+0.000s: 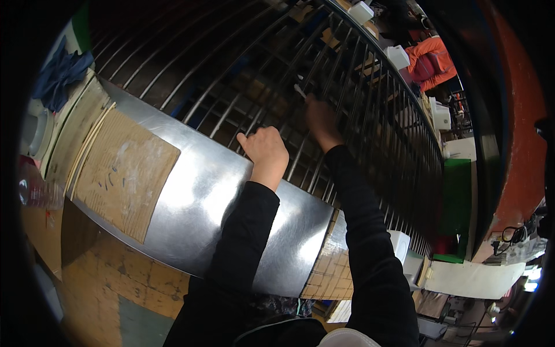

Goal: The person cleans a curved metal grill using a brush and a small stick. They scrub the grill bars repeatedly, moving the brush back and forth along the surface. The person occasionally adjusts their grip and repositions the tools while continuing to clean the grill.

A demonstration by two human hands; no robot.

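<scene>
the small white piece [299,89] is located over the rack of metal bars [222,120], at about one o'clock from the centre of the view. its long axis runs from eleven o'clock to five o'clock; the visible end points to eleven o'clock. the grip of the right hand [321,120] is closed on the opposite end.

the left hand [266,149] is positioned at the near edge of the bars, at eight o'clock from the right hand, fingers curled and thumb pointing to ten o'clock. whether this grip contains anything cannot be told.

count: one white piece; two hands; one steel worktop [196,188]; one cardboard sheet [124,173] on its nine o'clock end; one blue cloth [60,78] at ten o'clock. the bars are too numerous and dark to count.

the right fingers hide the lower end of the piece. objects beneath the bars are indistinct. a clear bottle [34,185] at nine o'clock is cut off by the lens rim.
</scene>
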